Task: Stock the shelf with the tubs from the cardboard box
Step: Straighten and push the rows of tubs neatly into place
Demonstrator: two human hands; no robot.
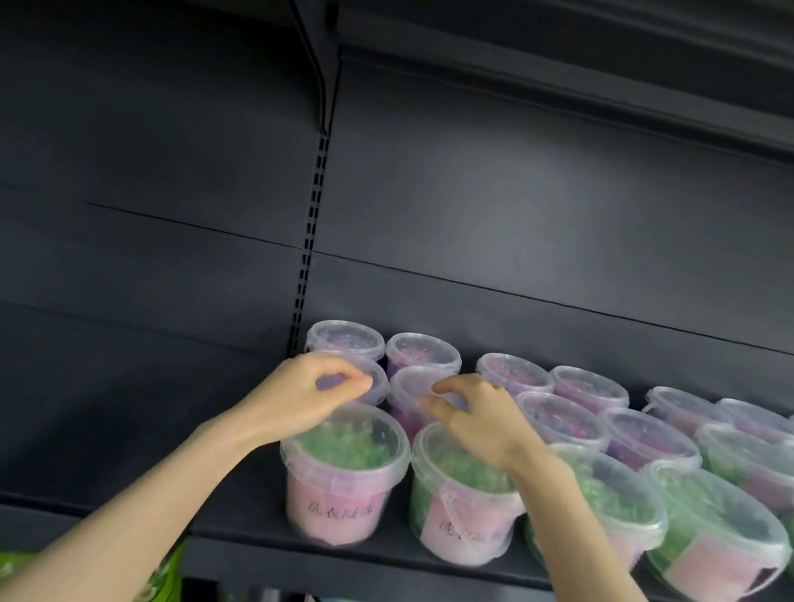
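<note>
Head view: the black metal shelf [396, 555] carries clear lidded tubs in three rows. Front row: a green-filled tub [340, 474] at the left end, a second green-filled tub [460, 498] just beside it. Middle row: two purple-filled tubs [408, 396] directly behind them. The left hand [304, 398] hovers over the left pair, fingers curled, grasping nothing visible. The right hand [475, 417] is above the right pair, fingers loosely bent, released. The cardboard box is out of view.
</note>
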